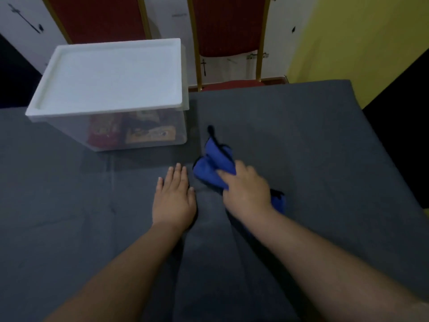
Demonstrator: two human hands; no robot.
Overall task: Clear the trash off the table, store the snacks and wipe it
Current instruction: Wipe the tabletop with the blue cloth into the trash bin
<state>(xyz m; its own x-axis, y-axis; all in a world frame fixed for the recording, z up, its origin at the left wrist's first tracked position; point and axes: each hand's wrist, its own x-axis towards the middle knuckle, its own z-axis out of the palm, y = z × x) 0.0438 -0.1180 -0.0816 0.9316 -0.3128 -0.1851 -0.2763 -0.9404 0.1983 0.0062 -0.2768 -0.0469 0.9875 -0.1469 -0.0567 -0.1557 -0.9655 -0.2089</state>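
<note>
One cloth (214,167), one box (111,89), two chairs (228,26).

Both my arms are bare all the way up, no sleeves showing. Nothing on my left hand (173,201) or right hand (246,191) either: no rings, watch, bracelet or gloves. Nails on the left look short and plain.
</note>
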